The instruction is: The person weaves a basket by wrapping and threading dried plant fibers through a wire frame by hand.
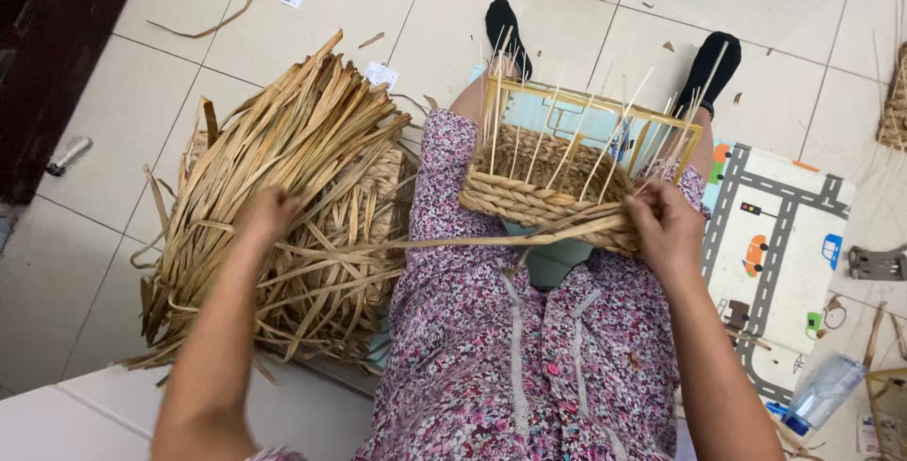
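Observation:
A half-woven straw basket (529,192) rests on my lap, built around a yellow wire frame (586,102) with thin upright sticks poking out of it. My right hand (666,230) pinches the loose weaving strands at the basket's near right corner. My left hand (267,213) reaches left into a big pile of dried straw leaves (283,196) on the floor and closes on some strands. One long strand (453,240) stretches from the pile across my lap to the basket.
I sit in a floral dress with legs stretched out, black socks (709,69) on a tiled floor. A road-pattern play mat (784,253) lies at right, with a clear plastic bottle (822,390) at its near edge. A dark cabinet (57,55) stands at far left.

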